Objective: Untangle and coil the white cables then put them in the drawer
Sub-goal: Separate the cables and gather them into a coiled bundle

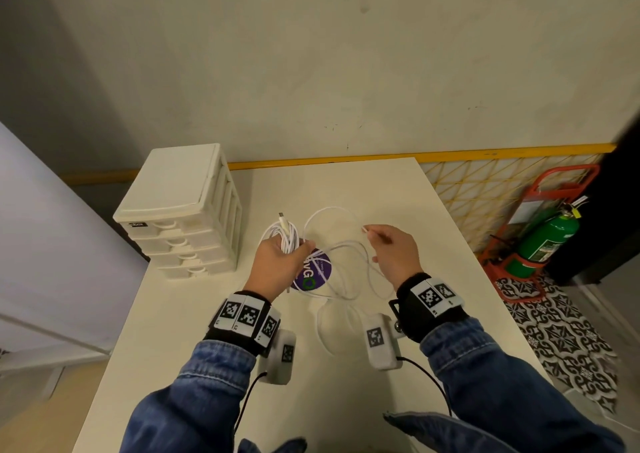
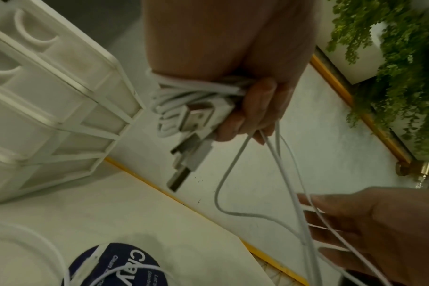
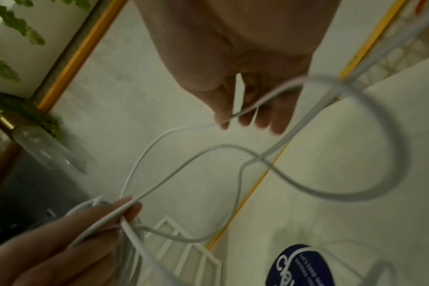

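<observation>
Above the middle of the white table (image 1: 398, 189), both hands are raised with white cable strung between them; the left hand (image 1: 277, 262) has its fingers curled round a coiled bundle of white cable (image 1: 284, 236), and the left wrist view shows the coil (image 2: 184, 96) clamped against the palm with USB plugs (image 2: 196, 120) sticking out beside the fingertips (image 2: 247, 116); a connector end (image 1: 282, 216) points up out of the bundle toward the table's far edge; the right hand (image 1: 394, 251) pinches a thin white cable end (image 1: 367, 229) between thumb and fingers, and in the right wrist view the strand (image 3: 245, 110) runs across those fingertips (image 3: 262, 122); from the pinch a loop of loose cable (image 1: 329, 211) arcs toward the far edge and back to the left hand, while more slack (image 1: 346, 289) hangs down and trails in open curves over the table toward its near edge, crossing itself between the wrists; beneath the hands lies a round purple sticker (image 1: 311, 274) with white lettering, partly covered by strands; at the far left corner of the table stands a cream drawer unit (image 1: 180, 210) with four drawers, all pushed in; beyond the table's right edge, on the patterned floor, a green fire extinguisher (image 1: 547, 237) sits in a red stand (image 1: 505, 262); both wrists wear black bands with square printed markers, over denim sleeves.
</observation>
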The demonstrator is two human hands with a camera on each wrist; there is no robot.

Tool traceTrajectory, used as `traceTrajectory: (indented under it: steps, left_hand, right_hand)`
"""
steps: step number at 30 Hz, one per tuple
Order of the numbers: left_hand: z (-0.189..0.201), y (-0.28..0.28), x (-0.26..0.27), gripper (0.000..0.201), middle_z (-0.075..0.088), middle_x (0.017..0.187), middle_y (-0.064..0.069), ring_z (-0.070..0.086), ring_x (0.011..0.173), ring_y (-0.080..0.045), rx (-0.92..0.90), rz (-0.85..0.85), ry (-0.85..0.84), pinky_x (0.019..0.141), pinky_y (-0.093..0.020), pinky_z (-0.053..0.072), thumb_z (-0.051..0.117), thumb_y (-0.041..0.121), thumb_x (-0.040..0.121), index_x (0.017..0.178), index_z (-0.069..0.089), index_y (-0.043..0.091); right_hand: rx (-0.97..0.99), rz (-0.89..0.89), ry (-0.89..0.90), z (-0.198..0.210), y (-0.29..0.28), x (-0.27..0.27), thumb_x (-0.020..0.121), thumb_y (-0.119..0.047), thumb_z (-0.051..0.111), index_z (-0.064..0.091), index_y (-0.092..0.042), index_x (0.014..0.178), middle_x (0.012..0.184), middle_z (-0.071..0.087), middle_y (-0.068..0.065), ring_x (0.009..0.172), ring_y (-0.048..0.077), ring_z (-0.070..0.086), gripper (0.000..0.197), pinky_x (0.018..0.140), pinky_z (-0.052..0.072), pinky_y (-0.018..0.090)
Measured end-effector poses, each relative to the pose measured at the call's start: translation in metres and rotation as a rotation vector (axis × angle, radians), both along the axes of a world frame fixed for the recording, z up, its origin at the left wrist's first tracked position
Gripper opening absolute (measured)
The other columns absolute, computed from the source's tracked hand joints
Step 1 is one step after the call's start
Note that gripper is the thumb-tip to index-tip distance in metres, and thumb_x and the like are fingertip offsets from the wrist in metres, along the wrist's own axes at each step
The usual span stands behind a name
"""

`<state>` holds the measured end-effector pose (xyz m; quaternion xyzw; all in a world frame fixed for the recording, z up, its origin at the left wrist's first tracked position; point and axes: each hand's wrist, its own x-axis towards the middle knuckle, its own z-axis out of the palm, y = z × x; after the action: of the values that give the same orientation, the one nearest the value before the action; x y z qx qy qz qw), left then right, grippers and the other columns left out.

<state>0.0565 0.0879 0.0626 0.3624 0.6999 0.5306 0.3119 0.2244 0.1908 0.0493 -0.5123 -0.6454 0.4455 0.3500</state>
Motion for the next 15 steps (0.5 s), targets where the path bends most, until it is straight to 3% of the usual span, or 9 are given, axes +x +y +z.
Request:
traceTrajectory:
  steps: [2, 4, 7, 9, 11, 15]
  left_hand:
    - [-0.001, 0.001, -0.003, 0.029, 0.050, 0.047, -0.001, 0.045, 0.035, -0.004, -0.007, 0.012, 0.027, 0.041, -0.016, 0.037, 0.070, 0.020, 0.083, 0.068, 0.059, -0.001]
    - [-0.003, 0.001, -0.001, 0.030, 0.050, 0.048, 0.000, 0.046, 0.037, -0.004, -0.017, -0.006, 0.057, 0.043, -0.016, 0.037, 0.070, 0.021, 0.083, 0.064, 0.057, 0.003]
    - [0.000, 0.000, 0.007, 0.032, 0.050, 0.047, 0.001, 0.043, 0.037, -0.005, -0.021, -0.048, 0.093, 0.044, -0.017, 0.037, 0.069, 0.021, 0.084, 0.059, 0.053, 0.009]
    - [0.004, 0.000, 0.010, 0.030, 0.049, 0.045, 0.005, 0.043, 0.038, -0.004, 0.002, -0.077, 0.075, 0.045, -0.017, 0.036, 0.070, 0.019, 0.084, 0.059, 0.054, 0.010]
    - [0.008, -0.002, 0.012, 0.024, 0.051, 0.046, 0.010, 0.046, 0.042, -0.001, 0.033, -0.092, 0.056, 0.047, -0.015, 0.038, 0.070, 0.015, 0.084, 0.063, 0.060, 0.010]
    - [0.014, -0.007, 0.012, 0.009, 0.058, 0.048, 0.010, 0.052, 0.044, 0.001, 0.053, -0.125, 0.022, 0.047, -0.014, 0.040, 0.065, 0.011, 0.088, 0.079, 0.068, 0.009]
  right_hand:
    - [0.125, -0.108, -0.108, -0.001, -0.001, 0.005, 0.089, -0.019, 0.056, 0.065, -0.020, 0.110, 0.114, 0.058, 0.004, 0.104, 0.018, 0.054, 0.022, 0.094, 0.043, 0.031]
    - [0.360, -0.156, -0.047, 0.010, -0.010, 0.003, 0.087, -0.019, 0.059, 0.067, -0.021, 0.104, 0.103, 0.056, -0.003, 0.093, 0.012, 0.054, 0.019, 0.083, 0.043, 0.021]
    - [0.435, 0.139, -0.010, 0.026, -0.025, -0.011, 0.086, -0.019, 0.062, 0.071, -0.019, 0.094, 0.089, 0.067, -0.009, 0.076, 0.003, 0.058, 0.012, 0.068, 0.039, 0.008]
    - [0.351, 0.360, -0.121, 0.025, -0.031, -0.017, 0.086, -0.027, 0.063, 0.072, -0.019, 0.096, 0.095, 0.071, -0.006, 0.086, 0.006, 0.060, 0.016, 0.074, 0.040, 0.011]
    - [0.296, 0.445, -0.176, 0.022, -0.033, -0.019, 0.086, -0.033, 0.062, 0.073, -0.018, 0.098, 0.098, 0.072, -0.002, 0.092, 0.009, 0.059, 0.022, 0.082, 0.042, 0.019]
    - [0.141, 0.548, -0.183, 0.023, -0.030, -0.020, 0.088, -0.029, 0.060, 0.074, -0.016, 0.083, 0.075, 0.067, 0.008, 0.071, 0.013, 0.055, 0.019, 0.073, 0.043, 0.031]
